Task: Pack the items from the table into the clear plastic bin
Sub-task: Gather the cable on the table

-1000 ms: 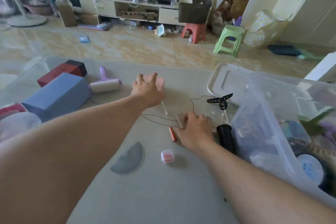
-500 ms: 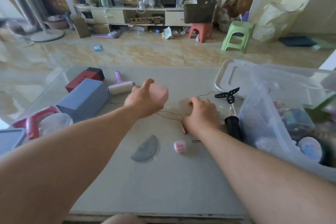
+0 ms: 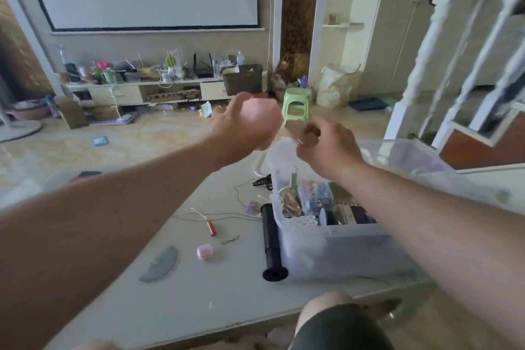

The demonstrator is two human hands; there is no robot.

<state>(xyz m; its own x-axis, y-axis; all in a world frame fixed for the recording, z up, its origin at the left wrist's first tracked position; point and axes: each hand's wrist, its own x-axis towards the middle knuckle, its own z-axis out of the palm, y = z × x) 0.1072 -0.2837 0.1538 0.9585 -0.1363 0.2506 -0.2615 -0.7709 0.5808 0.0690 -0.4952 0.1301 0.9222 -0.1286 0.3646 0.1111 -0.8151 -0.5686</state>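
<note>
The left hand [image 3: 250,122] is raised above the far edge of the table [image 3: 227,293], fingers curled round a pink block [image 3: 260,115]. The block looks light and slightly soft. A grip across its broad faces should serve.

The right hand [image 3: 326,148] is raised just to the right of the left hand, over the far left corner of the clear plastic bin [image 3: 326,247]. Its fingers pinch a small flat piece [image 3: 295,129], too blurred to identify. It appears thin, stiff and light. Hold it by the edges.

The bin stands at the right of the table, open at the top and already partly filled with small goods. Its walls are thin and probably flex under load. The open room for a drop lies directly below the right hand.

Items remaining on the table:
- A black tube [image 3: 271,247] lies touching the bin's left wall. Rigid; likely to roll.
- A thin wire [image 3: 227,217] is limp and may snag.
- A small pink case [image 3: 205,252], a red cylinder [image 3: 211,228] and a grey half-round pad [image 3: 160,264] lie near the middle. All look light.

The near table edge is just beside the person's knee [image 3: 326,310].
</note>
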